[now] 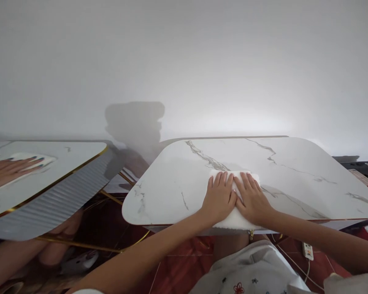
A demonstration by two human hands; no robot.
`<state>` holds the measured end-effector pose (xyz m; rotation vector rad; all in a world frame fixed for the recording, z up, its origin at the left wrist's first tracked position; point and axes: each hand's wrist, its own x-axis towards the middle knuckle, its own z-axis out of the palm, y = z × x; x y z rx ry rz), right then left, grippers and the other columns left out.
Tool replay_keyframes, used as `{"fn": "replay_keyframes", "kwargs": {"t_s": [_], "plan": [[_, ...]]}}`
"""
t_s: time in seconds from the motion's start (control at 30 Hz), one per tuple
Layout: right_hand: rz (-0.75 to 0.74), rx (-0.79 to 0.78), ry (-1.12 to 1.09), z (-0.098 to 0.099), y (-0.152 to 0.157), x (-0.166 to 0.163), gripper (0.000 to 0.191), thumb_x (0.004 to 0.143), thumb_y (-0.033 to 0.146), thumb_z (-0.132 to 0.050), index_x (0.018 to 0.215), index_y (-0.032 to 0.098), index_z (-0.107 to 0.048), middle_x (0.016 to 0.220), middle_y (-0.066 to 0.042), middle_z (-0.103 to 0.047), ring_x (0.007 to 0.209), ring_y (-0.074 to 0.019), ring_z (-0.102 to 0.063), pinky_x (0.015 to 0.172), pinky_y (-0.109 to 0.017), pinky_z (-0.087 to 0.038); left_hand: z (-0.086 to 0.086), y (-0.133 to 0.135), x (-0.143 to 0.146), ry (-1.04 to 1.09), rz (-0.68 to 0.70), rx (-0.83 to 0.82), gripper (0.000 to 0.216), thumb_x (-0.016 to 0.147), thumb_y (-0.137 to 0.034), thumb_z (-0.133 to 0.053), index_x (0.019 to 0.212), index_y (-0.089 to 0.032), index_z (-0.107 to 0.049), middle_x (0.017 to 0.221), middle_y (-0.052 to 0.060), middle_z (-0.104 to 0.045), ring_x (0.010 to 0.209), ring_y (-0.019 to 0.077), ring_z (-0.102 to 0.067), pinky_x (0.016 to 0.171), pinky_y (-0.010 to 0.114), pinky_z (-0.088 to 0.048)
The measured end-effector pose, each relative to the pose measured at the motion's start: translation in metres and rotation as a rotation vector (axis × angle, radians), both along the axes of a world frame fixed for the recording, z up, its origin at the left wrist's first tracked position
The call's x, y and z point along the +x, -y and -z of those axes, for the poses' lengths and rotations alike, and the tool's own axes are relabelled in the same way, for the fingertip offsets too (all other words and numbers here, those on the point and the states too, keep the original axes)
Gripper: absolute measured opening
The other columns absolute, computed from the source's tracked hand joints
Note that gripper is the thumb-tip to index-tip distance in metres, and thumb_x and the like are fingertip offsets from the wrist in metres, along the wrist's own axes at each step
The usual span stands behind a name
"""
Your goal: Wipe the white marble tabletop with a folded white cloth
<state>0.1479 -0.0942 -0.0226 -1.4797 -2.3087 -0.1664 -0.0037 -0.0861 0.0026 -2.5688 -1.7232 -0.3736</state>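
A folded white cloth (237, 220) lies near the front edge of a white marble-patterned table (171, 183) with rounded corners. My left hand (219, 197) presses flat on the cloth's left part, fingers stretched out and pointing away from me. Beside it, my right hand (252, 199) rests flat on the right part, its fingers also extended. The two thumbs come close together over the middle of the cloth. Neither hand grips the cloth, and part of it is hidden under the palms.
Another person's hand (18, 168) lies on a white cloth on a second marble-patterned table (64, 163) at left. A pale wall (184, 73) stands behind both tables. Below on the red tiled floor (178, 269) is a power strip (307, 251) with a cable.
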Motion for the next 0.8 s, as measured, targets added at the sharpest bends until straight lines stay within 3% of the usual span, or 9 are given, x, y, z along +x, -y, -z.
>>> {"fn": "replay_keyframes", "kwargs": {"t_s": [0.23, 0.5, 0.8], "plan": [[0.068, -0.095, -0.016, -0.008, -0.079, -0.001, 0.055, 0.099, 0.036, -0.038, 0.15, 0.017, -0.042, 0.154, -0.016, -0.043, 0.144, -0.0356, -0.035, 0.114, -0.049, -0.033, -0.002, -0.078, 0.004, 0.058, -0.001, 0.02, 0.05, 0.095, -0.024, -0.035, 0.144, -0.016, -0.045, 0.149, 0.012, -0.048, 0.141, 0.0281, -0.037, 0.117, 0.051, -0.028], [0.021, -0.142, -0.014, -0.016, -0.174, -0.005, 0.057, 0.097, 0.033, -0.039, 0.151, 0.015, -0.04, 0.156, -0.017, -0.04, 0.144, -0.0357, -0.032, 0.112, -0.05, -0.032, -0.004, -0.167, 0.004, 0.105, -0.051, 0.032, 0.048, 0.094, -0.022, -0.036, 0.141, -0.021, -0.048, 0.143, 0.011, -0.053, 0.139, 0.0271, -0.039, 0.117, 0.049, -0.027], [0.024, -0.153, 0.0, -0.019, -0.242, -0.009, 0.056, 0.1, 0.033, -0.037, 0.152, 0.014, -0.038, 0.157, -0.017, -0.038, 0.145, -0.0343, -0.031, 0.113, -0.047, -0.03, -0.004, -0.231, 0.001, 0.152, -0.065, 0.042, 0.049, 0.095, -0.024, -0.037, 0.141, -0.017, -0.048, 0.147, 0.011, -0.051, 0.139, 0.0255, -0.039, 0.118, 0.047, -0.025]]}}
